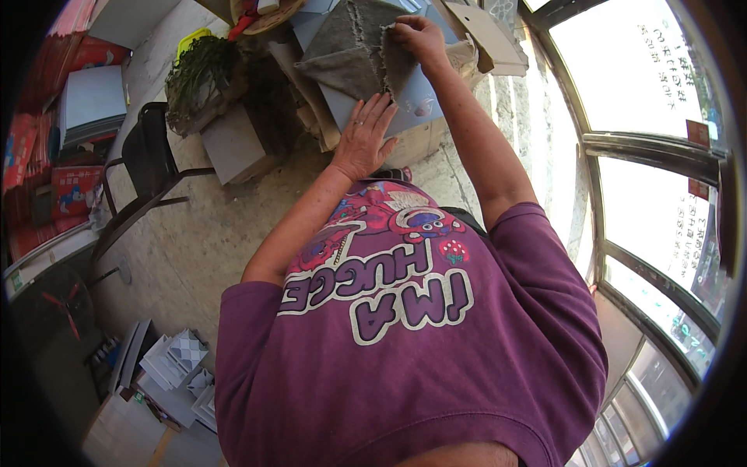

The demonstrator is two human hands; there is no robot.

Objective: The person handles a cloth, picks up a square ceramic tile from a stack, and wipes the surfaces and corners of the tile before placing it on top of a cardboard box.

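Note:
A grey cloth (334, 61) with rough, frayed edges lies partly folded over a pale blue-grey board (416, 111) at the top of the view. The fingers of my right hand (422, 43) pinch the cloth at its right, by the frayed edge. My left hand (364, 134), with a ring on one finger, rests flat with its fingers stretched out. Its fingertips touch the near edge of the cloth and the board. Brown cardboard (313, 109) sticks out along the board's left side.
Cardboard pieces (489, 37) stand right of the board, near a row of windows (622, 82). To the left are a green leafy bundle (194, 82), a grey box (237, 142) and a black chair (148, 152). Red packages (78, 189) are stacked at the far left.

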